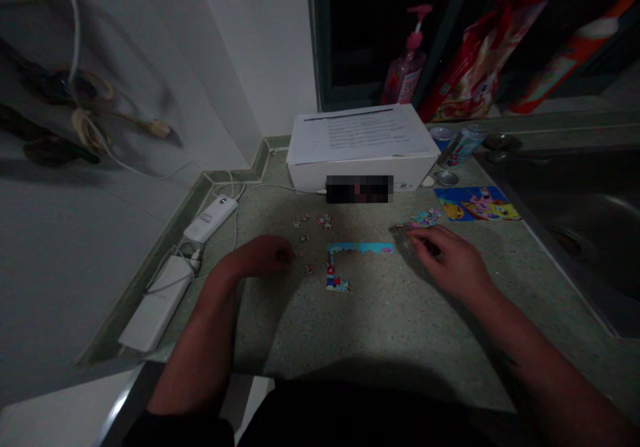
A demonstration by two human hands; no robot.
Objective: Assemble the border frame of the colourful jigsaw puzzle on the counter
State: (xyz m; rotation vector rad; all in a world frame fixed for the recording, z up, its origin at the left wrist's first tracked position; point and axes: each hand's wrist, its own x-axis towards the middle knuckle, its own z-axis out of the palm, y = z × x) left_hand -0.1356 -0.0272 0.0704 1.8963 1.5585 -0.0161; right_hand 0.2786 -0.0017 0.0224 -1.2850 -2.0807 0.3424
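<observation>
Building the partial jigsaw frame (357, 248) on the countertop (390, 327) seems underway; left hand (267, 255) and right hand (447, 252) curl beside loose jigsaw pieces (426, 218), grips unclear; extending it calls for matching edges.

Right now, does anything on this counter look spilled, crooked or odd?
Nothing looks spilled. One spot looks untidy: a thin white cable lies in loose loops over the white rectangular block at the left of the speckled grey-green counter, rather than neatly coiled.

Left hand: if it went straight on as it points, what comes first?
The loose puzzle piece just ahead of the left hand, it seems, though the hand's height is unclear.
</observation>
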